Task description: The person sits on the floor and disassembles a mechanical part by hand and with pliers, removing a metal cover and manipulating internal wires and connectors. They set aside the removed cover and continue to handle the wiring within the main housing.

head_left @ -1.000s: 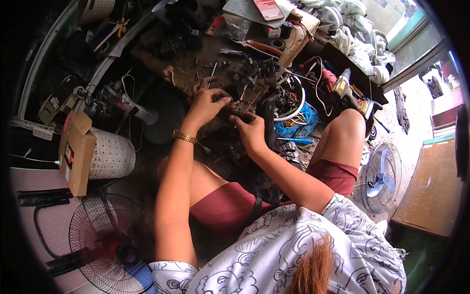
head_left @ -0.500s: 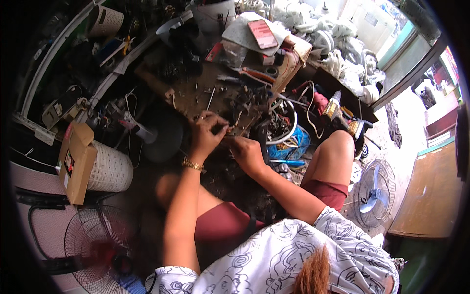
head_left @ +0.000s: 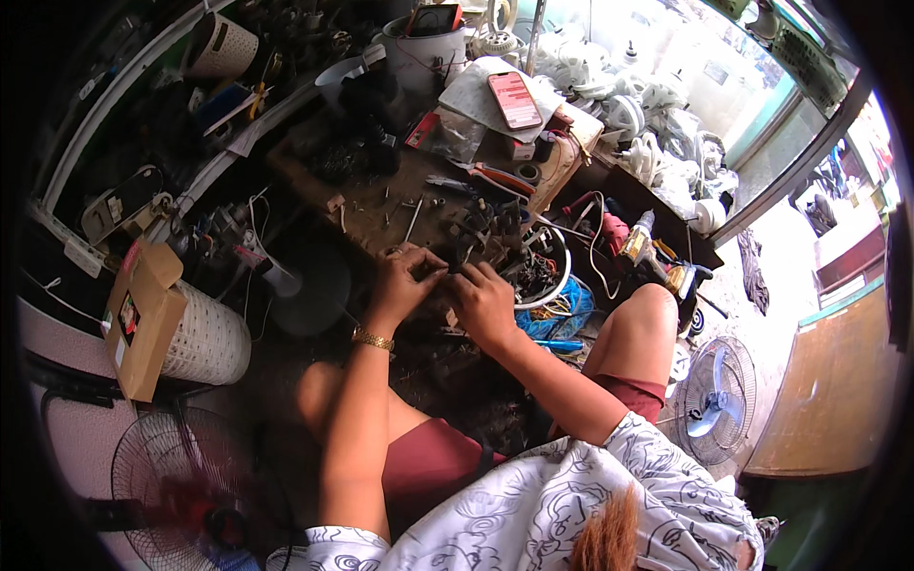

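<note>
The left hand point(head_left: 404, 283) curls thumb to fingertips; a slim metal rod point(head_left: 414, 220) lies at its 12 o'clock. The right hand point(head_left: 484, 303), just beside, bends its fingers, dark parts point(head_left: 487, 227) at its 12 o'clock. Whether either grips anything, I cannot tell.

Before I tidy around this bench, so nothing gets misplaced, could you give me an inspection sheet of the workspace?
Surface: brown worktable, small metal bits scattered on it.
Job's things: dark parts just beyond the hands; anything between the fingertips is too small to tell.
Clutter: phone lying face up, orange-handled tool, thin metal rod.
Hands: left hand and right hand close together, fingers bent.
Cables: white cable curving near a yellow drill.
Surroundings: bladed fan at right, cardboard box at left.
</note>
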`<action>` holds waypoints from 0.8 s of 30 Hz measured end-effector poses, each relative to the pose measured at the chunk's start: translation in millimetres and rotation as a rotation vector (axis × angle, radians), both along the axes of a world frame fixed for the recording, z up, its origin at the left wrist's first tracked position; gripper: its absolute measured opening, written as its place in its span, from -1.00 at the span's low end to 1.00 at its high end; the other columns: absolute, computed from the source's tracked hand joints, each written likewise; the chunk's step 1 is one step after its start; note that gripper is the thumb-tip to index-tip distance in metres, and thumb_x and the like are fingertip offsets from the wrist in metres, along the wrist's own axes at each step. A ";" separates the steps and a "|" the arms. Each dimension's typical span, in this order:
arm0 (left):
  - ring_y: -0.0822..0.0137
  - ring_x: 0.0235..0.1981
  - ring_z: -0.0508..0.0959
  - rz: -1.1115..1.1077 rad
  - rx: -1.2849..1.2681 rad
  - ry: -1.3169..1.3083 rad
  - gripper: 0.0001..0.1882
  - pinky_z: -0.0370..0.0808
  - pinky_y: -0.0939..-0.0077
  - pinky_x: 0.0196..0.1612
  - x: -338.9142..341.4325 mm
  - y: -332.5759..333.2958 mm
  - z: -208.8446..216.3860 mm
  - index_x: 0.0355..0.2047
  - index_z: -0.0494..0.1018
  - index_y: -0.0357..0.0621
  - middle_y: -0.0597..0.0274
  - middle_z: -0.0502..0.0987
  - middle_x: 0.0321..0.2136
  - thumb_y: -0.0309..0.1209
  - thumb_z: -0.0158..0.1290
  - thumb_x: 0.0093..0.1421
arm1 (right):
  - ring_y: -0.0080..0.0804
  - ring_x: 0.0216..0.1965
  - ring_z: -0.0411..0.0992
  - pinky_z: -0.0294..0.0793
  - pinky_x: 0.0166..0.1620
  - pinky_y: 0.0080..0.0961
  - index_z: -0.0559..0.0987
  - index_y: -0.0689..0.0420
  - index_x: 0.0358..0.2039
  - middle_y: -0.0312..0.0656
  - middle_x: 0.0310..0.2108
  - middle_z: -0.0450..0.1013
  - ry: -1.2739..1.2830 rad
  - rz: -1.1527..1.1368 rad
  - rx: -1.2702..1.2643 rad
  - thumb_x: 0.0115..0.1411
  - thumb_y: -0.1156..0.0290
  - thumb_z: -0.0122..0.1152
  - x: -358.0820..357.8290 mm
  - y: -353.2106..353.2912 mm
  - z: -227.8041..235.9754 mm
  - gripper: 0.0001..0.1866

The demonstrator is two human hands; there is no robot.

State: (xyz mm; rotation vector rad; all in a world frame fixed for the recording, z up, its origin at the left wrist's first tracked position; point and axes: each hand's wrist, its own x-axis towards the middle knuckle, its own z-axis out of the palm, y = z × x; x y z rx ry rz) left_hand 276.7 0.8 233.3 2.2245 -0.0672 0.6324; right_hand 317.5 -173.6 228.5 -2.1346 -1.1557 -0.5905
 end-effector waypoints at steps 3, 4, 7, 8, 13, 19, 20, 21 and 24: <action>0.22 -0.30 0.57 0.005 0.052 -0.039 -0.88 0.47 0.34 -0.17 5.7 -2.5 0.8 -0.45 0.61 -0.14 0.23 0.61 -0.43 -0.53 0.28 -0.05 | -0.24 -0.27 0.41 0.48 -0.31 -0.38 0.61 0.04 -0.37 -0.29 -0.30 0.47 -0.085 -0.028 -0.033 -0.15 0.41 0.24 6.9 -3.1 4.1 -0.76; 0.21 -0.30 0.57 0.001 0.057 -0.052 -0.88 0.47 0.33 -0.16 6.0 -2.4 -0.2 -0.45 0.61 -0.14 0.23 0.61 -0.44 -0.52 0.29 -0.05 | -0.24 -0.26 0.40 0.46 -0.32 -0.40 0.62 0.01 -0.38 -0.31 -0.30 0.46 -0.140 -0.054 -0.040 -0.13 0.39 0.23 6.9 -4.9 4.4 -0.78; 0.22 -0.29 0.57 0.030 0.089 -0.062 -0.85 0.45 0.31 -0.14 -0.4 -2.6 -3.0 -0.44 0.61 -0.09 0.25 0.61 -0.44 -0.48 0.31 -0.07 | -0.18 -0.14 0.34 0.33 -0.13 -0.27 0.64 -0.06 -0.36 -0.29 -0.20 0.44 -0.121 -0.078 -0.011 -0.10 0.36 0.23 4.8 -4.0 1.5 -0.78; 0.23 -0.29 0.57 0.042 0.105 -0.083 -0.85 0.43 0.30 -0.10 -1.9 -2.1 -3.5 -0.44 0.61 -0.07 0.26 0.60 -0.44 -0.45 0.31 -0.07 | -0.15 -0.10 0.32 0.28 -0.07 -0.23 0.65 -0.09 -0.34 -0.27 -0.16 0.44 -0.143 -0.106 0.027 -0.09 0.36 0.24 5.2 -1.8 0.7 -0.77; 0.24 -0.29 0.56 0.131 0.217 -0.106 -0.87 0.33 0.27 -0.01 0.6 -10.3 -2.8 -0.44 0.60 -0.02 0.28 0.59 -0.47 -0.40 0.29 -0.05 | -0.14 -0.03 0.29 0.21 0.01 -0.20 0.68 -0.11 -0.40 -0.30 -0.12 0.45 0.024 -0.206 0.146 -0.10 0.36 0.37 14.8 0.9 -8.3 -0.83; 0.22 -0.31 0.55 0.101 0.184 -0.103 -0.87 0.34 0.26 -0.04 -1.1 -5.7 -6.5 -0.45 0.60 -0.03 0.26 0.58 -0.48 -0.39 0.29 -0.05 | -0.18 -0.03 0.29 0.19 0.04 -0.20 0.68 -0.12 -0.42 -0.35 -0.16 0.45 0.093 -0.186 0.218 -0.13 0.38 0.41 13.9 5.6 -12.5 -0.82; 0.21 -0.31 0.55 0.104 0.185 -0.107 -0.87 0.35 0.26 -0.05 -1.4 -5.1 -6.7 -0.45 0.60 -0.03 0.25 0.58 -0.48 -0.38 0.29 -0.05 | -0.18 -0.03 0.29 0.19 0.04 -0.20 0.68 -0.12 -0.42 -0.35 -0.16 0.45 0.100 -0.181 0.222 -0.12 0.38 0.41 13.9 6.2 -12.4 -0.82; 0.21 -0.31 0.55 0.106 0.185 -0.107 -0.87 0.35 0.26 -0.05 -1.2 -5.5 -5.7 -0.45 0.60 -0.03 0.25 0.58 -0.48 -0.38 0.29 -0.05 | -0.18 -0.03 0.29 0.19 0.04 -0.20 0.68 -0.12 -0.42 -0.35 -0.16 0.45 0.100 -0.179 0.221 -0.12 0.38 0.41 14.6 6.4 -12.7 -0.82; 0.20 -0.33 0.56 0.109 0.207 -0.112 -0.85 0.37 0.25 -0.08 -0.7 -8.3 -2.3 -0.47 0.59 -0.06 0.23 0.58 -0.50 -0.36 0.31 -0.06 | -0.17 -0.03 0.29 0.19 0.04 -0.20 0.68 -0.12 -0.41 -0.35 -0.15 0.44 0.085 -0.140 0.234 -0.12 0.38 0.40 16.9 6.2 -12.6 -0.81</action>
